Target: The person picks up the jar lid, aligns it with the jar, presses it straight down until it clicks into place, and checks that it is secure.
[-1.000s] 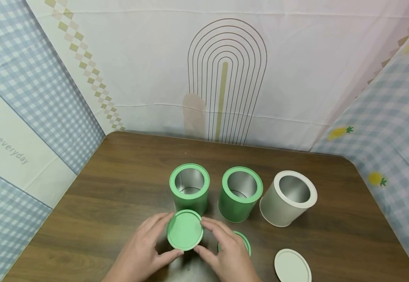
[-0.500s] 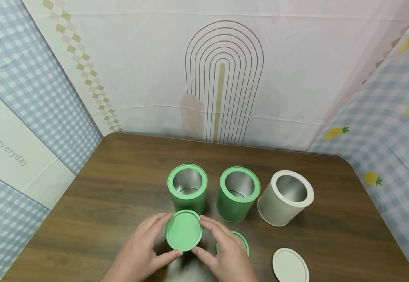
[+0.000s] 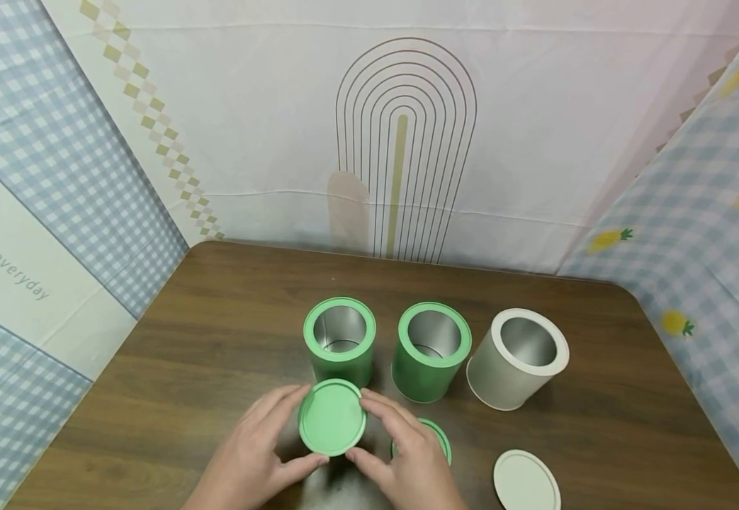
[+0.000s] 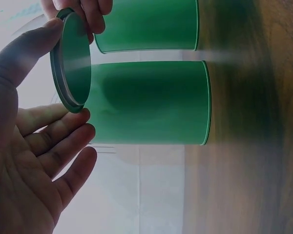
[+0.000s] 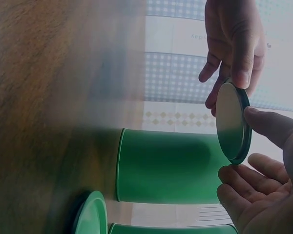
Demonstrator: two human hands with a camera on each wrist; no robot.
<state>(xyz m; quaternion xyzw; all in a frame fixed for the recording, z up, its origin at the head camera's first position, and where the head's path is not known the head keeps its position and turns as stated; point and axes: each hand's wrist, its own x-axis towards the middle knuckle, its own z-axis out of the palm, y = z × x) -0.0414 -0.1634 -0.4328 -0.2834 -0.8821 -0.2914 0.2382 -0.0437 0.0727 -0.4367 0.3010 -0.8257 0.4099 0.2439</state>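
Observation:
A round green lid [image 3: 332,418] is held up above the table between both hands, in front of the left green can [image 3: 342,365]. My left hand [image 3: 251,446] pinches its left edge between thumb and fingers. On the opposite edge, my right hand [image 3: 404,446] grips it the same way. Both wrist views show the lid tilted, with its shiny underside partly visible. Beneath my right hand lies a second green lid [image 3: 441,433], partly hidden by that hand. The left can is uncovered, its silvery inside showing through a ring-shaped green rim.
Right of it stand another uncovered green can [image 3: 426,379] and an uncovered cream can [image 3: 503,379]. A cream lid [image 3: 526,482] lies at the front right of the brown wooden table [image 3: 165,397]. Patterned cloth [image 3: 267,127] hangs behind and at both sides.
Both hands keep hold of the green lid in nearly the same place. The head view has shifted slightly; the cans and other lids stay where they were.

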